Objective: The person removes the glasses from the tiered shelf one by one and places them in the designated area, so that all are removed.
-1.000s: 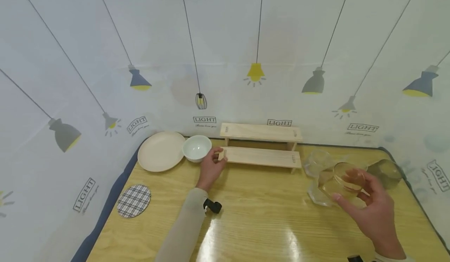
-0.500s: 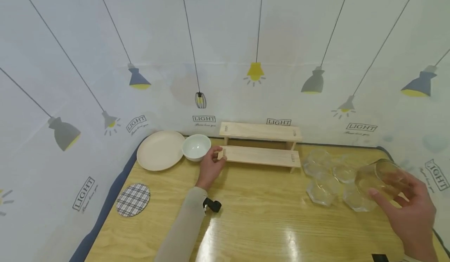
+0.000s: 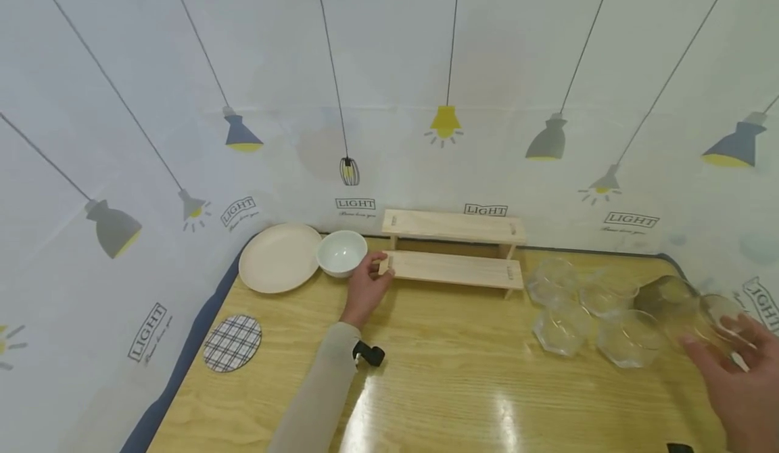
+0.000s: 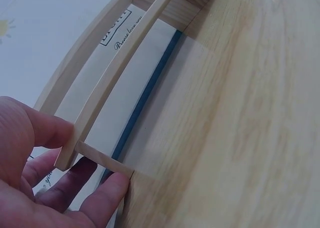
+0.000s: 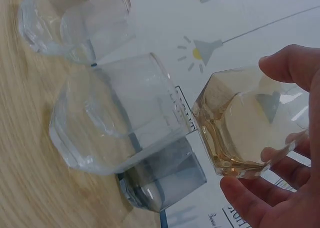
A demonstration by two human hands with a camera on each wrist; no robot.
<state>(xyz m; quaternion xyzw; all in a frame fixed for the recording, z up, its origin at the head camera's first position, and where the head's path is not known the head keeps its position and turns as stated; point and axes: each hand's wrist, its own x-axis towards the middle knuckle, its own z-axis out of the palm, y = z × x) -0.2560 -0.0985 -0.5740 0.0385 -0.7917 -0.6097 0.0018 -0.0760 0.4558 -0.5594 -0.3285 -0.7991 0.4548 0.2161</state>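
Two-step rack (image 3: pixel 452 250) sits mid table (image 3: pixel 438 385) at back edge. Bowl (image 3: pixel 341 253) just left of rack, plate (image 3: pixel 279 257) left of bowl, at back-left corner. Coaster (image 3: pixel 232 343) near left edge, in front of plate. Four glasses (image 3: pixel 562 328) clustered right of rack; dark glass (image 3: pixel 660 295) behind them twd back-right corner.

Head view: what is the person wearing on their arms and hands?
The left hand is bare; its arm wears a light beige long sleeve with a small black device at the wrist. The right hand is bare too, and a dark object shows by its wrist at the frame edge. No gloves or rings are visible.
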